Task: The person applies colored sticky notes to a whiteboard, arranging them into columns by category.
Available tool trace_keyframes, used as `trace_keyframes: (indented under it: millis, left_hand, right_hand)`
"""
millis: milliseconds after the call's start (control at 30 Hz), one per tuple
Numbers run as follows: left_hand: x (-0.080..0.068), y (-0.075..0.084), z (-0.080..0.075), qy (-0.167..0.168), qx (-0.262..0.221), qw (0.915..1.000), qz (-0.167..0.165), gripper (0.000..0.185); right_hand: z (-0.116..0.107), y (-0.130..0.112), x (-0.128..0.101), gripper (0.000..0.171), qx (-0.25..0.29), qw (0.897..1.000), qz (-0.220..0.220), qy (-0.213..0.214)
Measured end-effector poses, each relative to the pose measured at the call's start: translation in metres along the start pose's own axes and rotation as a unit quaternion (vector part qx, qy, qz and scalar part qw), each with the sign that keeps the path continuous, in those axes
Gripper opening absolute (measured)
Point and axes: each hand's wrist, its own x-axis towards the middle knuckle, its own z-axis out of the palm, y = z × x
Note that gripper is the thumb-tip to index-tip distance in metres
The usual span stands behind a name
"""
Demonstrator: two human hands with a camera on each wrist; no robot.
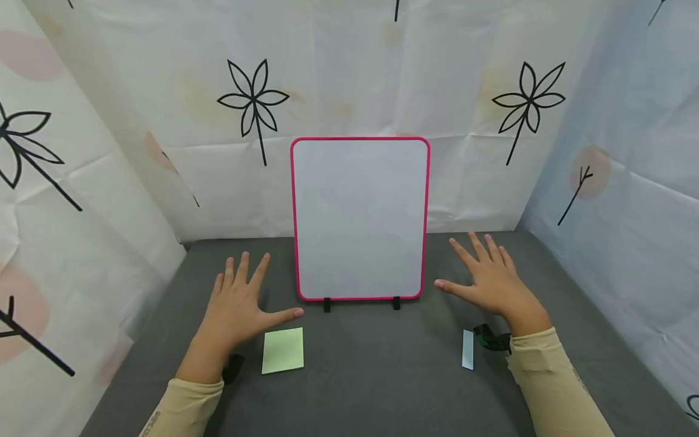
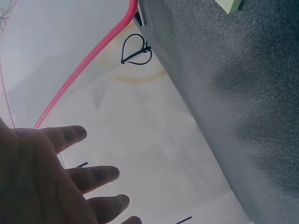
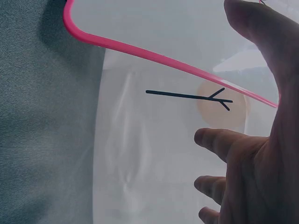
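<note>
The whiteboard (image 1: 360, 218) stands upright on two small black feet (image 1: 327, 304) at the back of the grey worktop (image 1: 382, 376). The left hand (image 1: 237, 309) lies flat to its left and the right hand (image 1: 494, 279) to its right, fingers spread and straight, holding nothing. A careless knock could, I judge, topple the board off those narrow feet. It is smooth, glossy and pink-rimmed with rounded corners. In front of it lie a green square sticky pad (image 1: 283, 350) and a pale slim strip (image 1: 468, 349) on cloth-like felt.

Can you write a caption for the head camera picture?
Two open hands, left hand and right hand, rest beside an upright pink-framed whiteboard on a grey table.
</note>
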Motion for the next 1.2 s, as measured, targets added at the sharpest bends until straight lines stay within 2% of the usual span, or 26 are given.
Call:
trace_keyframes:
  millis: [200, 467, 733, 967, 1200]
  left_hand:
    - [0.001, 0.002, 0.002, -0.003, 0.001, 1.0000, 0.003, 0.132]
    - [0.002, 0.000, 0.004, 0.005, 0.004, 0.9998, 0.018, 0.127]
    - [0.000, 0.003, 0.003, 0.019, -0.014, 0.9987, 0.045, 0.109]
    - [0.000, 0.004, 0.000, 0.020, -0.031, 0.9974, 0.063, 0.101]
    - [-0.002, 0.001, 0.001, 0.028, -0.043, 0.9962, 0.070, 0.098]
  right_hand:
    - [0.001, 0.001, 0.000, 0.103, 0.002, 1.000, -0.001, -0.011]
    - [0.002, -0.001, 0.002, 0.096, -0.022, 1.000, -0.009, -0.020]
    - [0.003, 0.000, -0.001, 0.086, 0.003, 0.999, -0.011, -0.035]
    - [0.005, 0.001, 0.001, 0.071, 0.009, 0.999, -0.042, 0.014]
    - [0.006, -0.009, 0.002, 0.058, 0.015, 0.997, -0.058, 0.049]
